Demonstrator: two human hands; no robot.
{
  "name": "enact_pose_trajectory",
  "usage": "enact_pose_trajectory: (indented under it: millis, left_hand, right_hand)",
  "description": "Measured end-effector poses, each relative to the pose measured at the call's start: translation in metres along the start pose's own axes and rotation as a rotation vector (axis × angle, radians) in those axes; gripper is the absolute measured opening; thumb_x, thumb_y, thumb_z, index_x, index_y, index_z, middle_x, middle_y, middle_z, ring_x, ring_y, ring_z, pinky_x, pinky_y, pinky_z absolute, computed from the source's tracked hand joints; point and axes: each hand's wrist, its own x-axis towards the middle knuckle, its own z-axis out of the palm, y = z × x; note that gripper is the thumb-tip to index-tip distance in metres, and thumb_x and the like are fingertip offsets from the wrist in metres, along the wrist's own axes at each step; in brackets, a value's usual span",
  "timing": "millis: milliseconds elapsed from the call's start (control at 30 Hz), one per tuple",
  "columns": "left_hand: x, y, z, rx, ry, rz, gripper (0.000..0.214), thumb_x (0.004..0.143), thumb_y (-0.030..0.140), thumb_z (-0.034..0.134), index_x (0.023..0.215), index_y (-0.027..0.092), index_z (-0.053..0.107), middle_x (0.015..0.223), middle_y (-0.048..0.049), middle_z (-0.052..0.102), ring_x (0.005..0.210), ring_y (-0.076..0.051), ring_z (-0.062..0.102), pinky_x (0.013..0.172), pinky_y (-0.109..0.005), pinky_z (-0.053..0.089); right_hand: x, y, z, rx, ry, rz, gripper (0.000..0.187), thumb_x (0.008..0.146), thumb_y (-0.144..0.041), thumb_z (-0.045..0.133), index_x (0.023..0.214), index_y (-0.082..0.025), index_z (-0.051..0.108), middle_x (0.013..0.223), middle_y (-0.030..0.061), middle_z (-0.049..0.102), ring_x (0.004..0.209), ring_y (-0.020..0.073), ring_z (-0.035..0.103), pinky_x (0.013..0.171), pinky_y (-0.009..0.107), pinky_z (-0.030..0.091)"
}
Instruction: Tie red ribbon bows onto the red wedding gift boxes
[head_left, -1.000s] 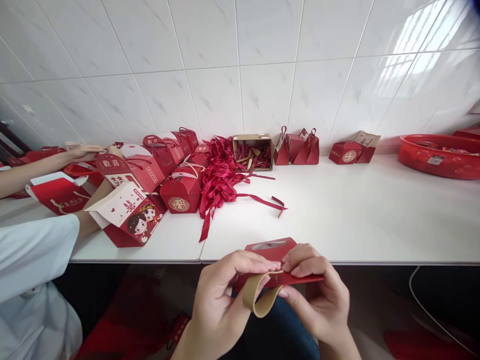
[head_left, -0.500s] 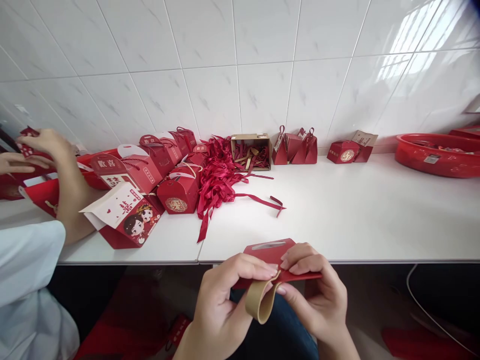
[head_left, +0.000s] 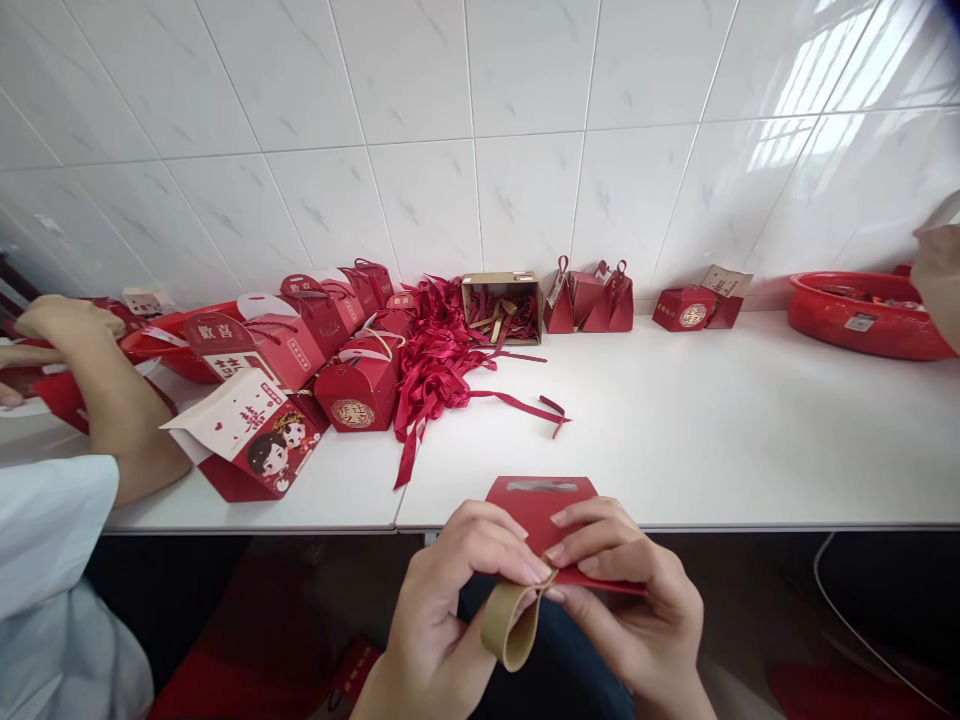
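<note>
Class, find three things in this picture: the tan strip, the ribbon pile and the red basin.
Tan strip (head_left: 496,620): head view, outer side of its bend.
Ribbon pile (head_left: 435,365): head view, middle of the heap.
Red basin (head_left: 889,338): head view, front wall.

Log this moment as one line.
left hand: pinching looped tan strap | right hand: holding red card | red ribbons: heaped on white table | red basin: right side

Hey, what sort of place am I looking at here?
Likely a shared workroom or packing area. Red boxes stand on a white tabletop, a heap of red ribbon lies beside them, and another person's arm shows on the left.
</note>
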Motion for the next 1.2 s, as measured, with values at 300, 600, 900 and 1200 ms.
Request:
enact_pose_trajectory:
  millis: [300, 600, 900, 1200]
  left_hand:
    - [-0.004, 0.004, 0.000, -0.047, 0.006, -0.171, 0.025, 0.084, 0.012, 0.062, 0.105, 0.025, 0.060, 0.101, -0.0076, 0.069, 0.117, -0.026, 0.055, 0.095, -0.039, 0.049]
    - [0.001, 0.005, 0.005, -0.217, 0.109, -0.204, 0.018, 0.083, 0.012, 0.063, 0.097, 0.023, 0.060, 0.086, -0.0045, 0.069, 0.094, -0.018, 0.063, 0.080, -0.025, 0.054]
    - [0.001, -0.003, 0.007, -0.176, 0.095, -0.131, 0.021, 0.085, 0.021, 0.063, 0.104, 0.022, 0.055, 0.083, -0.0057, 0.069, 0.083, -0.019, 0.064, 0.076, -0.028, 0.053]
    - [0.003, -0.006, 0.010, -0.161, 0.089, -0.144, 0.023, 0.084, 0.018, 0.063, 0.105, 0.022, 0.054, 0.083, -0.0042, 0.070, 0.082, -0.017, 0.063, 0.075, -0.026, 0.051]
  right_hand:
    - [0.001, -0.001, 0.000, -0.001, -0.039, -0.004, 0.026, 0.077, -0.006, 0.068, 0.091, -0.024, 0.056, 0.080, 0.0020, 0.069, 0.070, 0.0185, 0.062, 0.066, 0.040, 0.051]
    - [-0.003, 0.001, 0.004, 0.021, 0.025, 0.083, 0.024, 0.077, -0.005, 0.068, 0.087, -0.023, 0.054, 0.080, 0.0030, 0.068, 0.071, 0.0181, 0.062, 0.066, 0.038, 0.051]
    - [-0.001, -0.006, -0.003, 0.016, 0.000, 0.308, 0.040, 0.075, -0.014, 0.076, 0.111, -0.026, 0.063, 0.079, 0.0014, 0.068, 0.070, 0.0166, 0.066, 0.062, 0.028, 0.057]
    - [0.004, -0.006, -0.010, 0.025, -0.133, 0.341, 0.015, 0.080, -0.016, 0.070, 0.092, -0.024, 0.073, 0.085, 0.0041, 0.066, 0.075, 0.0171, 0.065, 0.064, 0.028, 0.055]
